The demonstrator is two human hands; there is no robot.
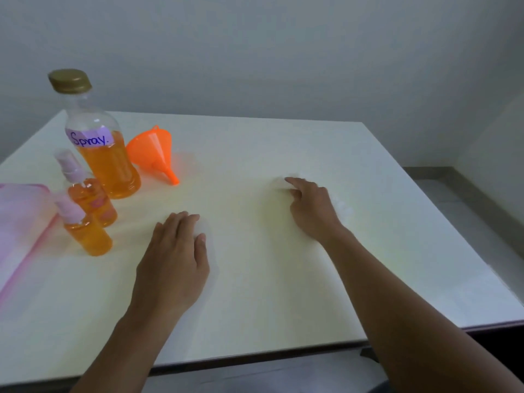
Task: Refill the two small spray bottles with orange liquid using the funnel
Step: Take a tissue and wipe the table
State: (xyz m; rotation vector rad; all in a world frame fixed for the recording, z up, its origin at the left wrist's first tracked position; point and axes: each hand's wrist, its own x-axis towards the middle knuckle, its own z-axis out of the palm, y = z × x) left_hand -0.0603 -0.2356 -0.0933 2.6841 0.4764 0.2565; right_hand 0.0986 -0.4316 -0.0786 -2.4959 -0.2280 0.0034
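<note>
There are two small spray bottles, one [95,201] just behind the other [88,234], at about 9 o'clock on the tabletop [255,279]. There is one big bottle [105,154] with orange liquid at 10 o'clock. There is one orange funnel [154,150] just beside it. There is one pink thing [19,231] at the 9 o'clock edge. There are two hands, a left hand [173,265] and a right hand [312,205]. There is one tabletop.

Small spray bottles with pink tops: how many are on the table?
2. One small spray bottle stands just before the big "Spray" bottle; the other stands nearer, beside the pink pouch. None seems hidden.
</note>
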